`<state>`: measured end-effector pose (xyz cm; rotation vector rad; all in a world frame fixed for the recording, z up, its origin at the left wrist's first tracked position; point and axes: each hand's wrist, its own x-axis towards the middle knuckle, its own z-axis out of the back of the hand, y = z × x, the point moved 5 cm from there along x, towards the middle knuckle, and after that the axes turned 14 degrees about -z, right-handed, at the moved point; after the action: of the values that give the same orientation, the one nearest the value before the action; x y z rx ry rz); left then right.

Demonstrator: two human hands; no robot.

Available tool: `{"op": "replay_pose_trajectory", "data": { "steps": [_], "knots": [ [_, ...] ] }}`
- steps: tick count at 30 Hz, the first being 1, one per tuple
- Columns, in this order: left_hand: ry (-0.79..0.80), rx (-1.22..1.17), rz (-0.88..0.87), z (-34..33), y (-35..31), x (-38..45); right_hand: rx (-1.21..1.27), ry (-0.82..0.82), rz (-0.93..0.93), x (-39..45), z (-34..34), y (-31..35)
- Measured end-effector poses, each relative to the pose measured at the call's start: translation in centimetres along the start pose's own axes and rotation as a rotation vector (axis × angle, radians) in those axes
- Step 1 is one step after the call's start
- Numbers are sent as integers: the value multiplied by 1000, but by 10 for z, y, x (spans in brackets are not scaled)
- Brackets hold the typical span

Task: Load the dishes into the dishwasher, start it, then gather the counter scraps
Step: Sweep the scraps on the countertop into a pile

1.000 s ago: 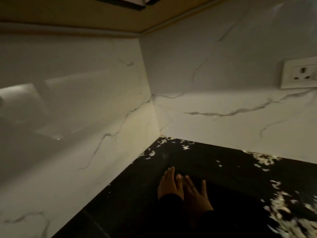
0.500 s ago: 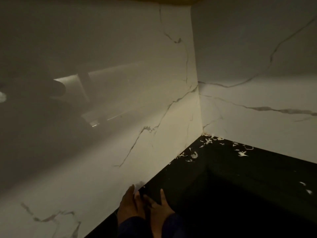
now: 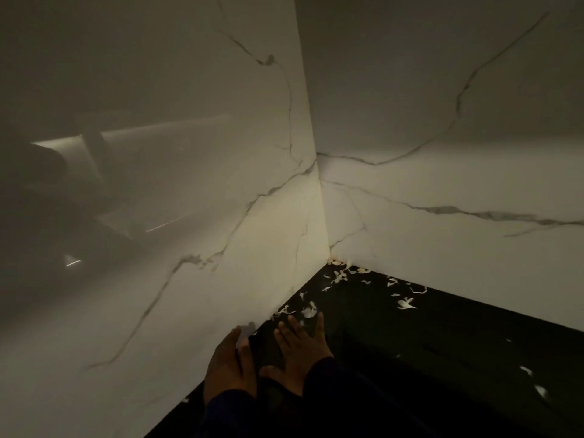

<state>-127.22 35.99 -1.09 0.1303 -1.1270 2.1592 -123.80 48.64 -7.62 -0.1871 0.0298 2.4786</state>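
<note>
left hand (image 3: pixel 228 366) and right hand (image 3: pixel 299 349) laid flat on dark counter (image 3: pixel 442 343), fingers released, nothing grasped. pale scraps (image 3: pixel 343 275) scattered at 12 to 2 o'clock, into wall corner. best swept with palms low, corner outward, into one pile.

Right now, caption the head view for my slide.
Both hands flat on black counter, reaching toward scraps in marble corner.

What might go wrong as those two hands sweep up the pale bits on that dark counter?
The scraps wedged in the corner where the marble walls meet may get missed. The left hand and right hand lie flat, holding nothing, so light flakes may scatter. Stray bits lie far right on the dim counter.
</note>
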Motion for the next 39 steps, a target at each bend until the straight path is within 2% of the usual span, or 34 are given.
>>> {"op": "replay_pose_trajectory", "data": {
  "steps": [8,13,16,21,22,24,26,28,32,36,39],
  "knots": [
    [43,-55,-64,-71,-37,42,-67,-49,6,53,14,-41],
    [19,-34,-138,-98,-50,69,16,-26,9,73,29,-67],
    [-19,-62,-124,-112,-52,71,53,-13,-53,84,17,-77],
    [-10,-75,-130,-127,-54,58,131,-132,-205,94,14,-97],
    [-20,-71,-143,-125,-55,58,109,-169,-174,92,14,-94],
    [-45,-59,-154,-117,-57,60,19,-197,6,82,12,-77],
    [-44,-57,-137,-110,-58,64,-99,-153,158,75,3,-59],
    [-40,-59,-118,-106,-58,68,-136,-85,191,76,-1,-53],
    [-50,-52,-125,-106,-58,72,-10,21,146,78,5,-59],
    [-31,-24,-144,-111,-51,71,118,-18,-3,90,2,-72],
    [-24,-19,-172,-112,-47,71,177,-79,-189,100,6,-94]
  ]
}}
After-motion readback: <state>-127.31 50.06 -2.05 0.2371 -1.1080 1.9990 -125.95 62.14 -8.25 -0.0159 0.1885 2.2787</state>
